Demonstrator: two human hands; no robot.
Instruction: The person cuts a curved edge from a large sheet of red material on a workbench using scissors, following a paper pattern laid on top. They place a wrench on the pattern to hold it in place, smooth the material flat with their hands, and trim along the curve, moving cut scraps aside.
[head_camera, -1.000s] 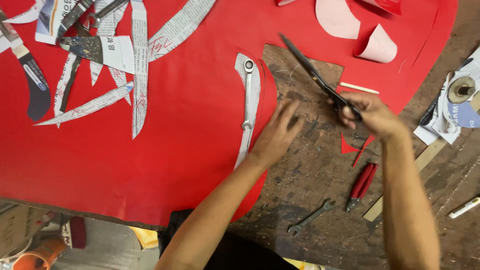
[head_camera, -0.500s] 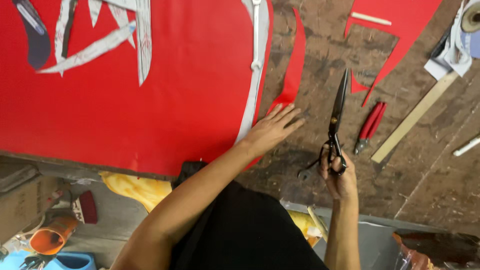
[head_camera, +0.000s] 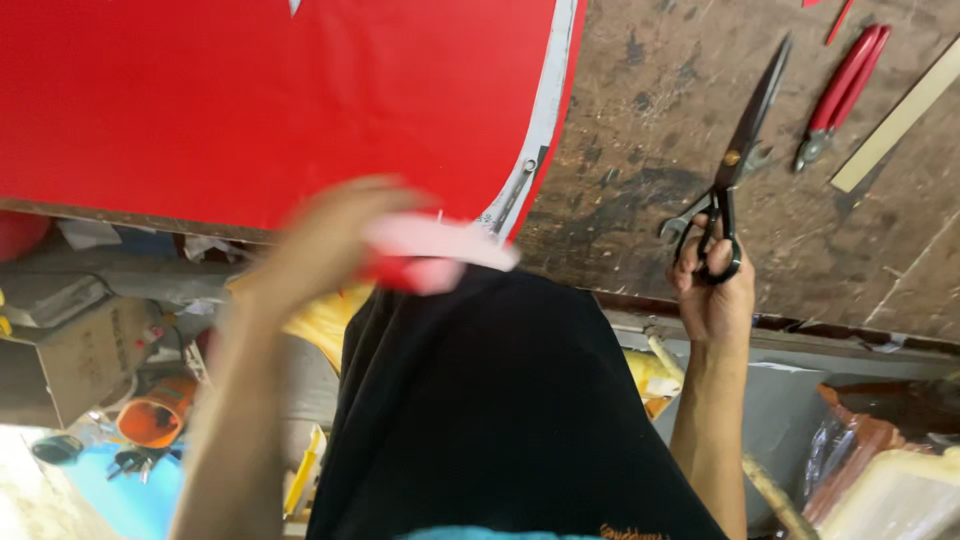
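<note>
Head view: near the surface's front edge, the right hand (head_camera: 712, 290) has its fingers closed through the scissors (head_camera: 742, 150) handles; they look heavy, rigid. The blurred left hand (head_camera: 330, 235) pinches a light, floppy red strip (head_camera: 440, 250).

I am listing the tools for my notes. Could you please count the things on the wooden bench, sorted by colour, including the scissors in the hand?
Red: 3 - big sheet, pliers handles, small scrap
Black: 1 - scissors, held in the right hand
Grey metal: 1 - wrench
Pale wood: 1 - strip
Total: 6
</note>
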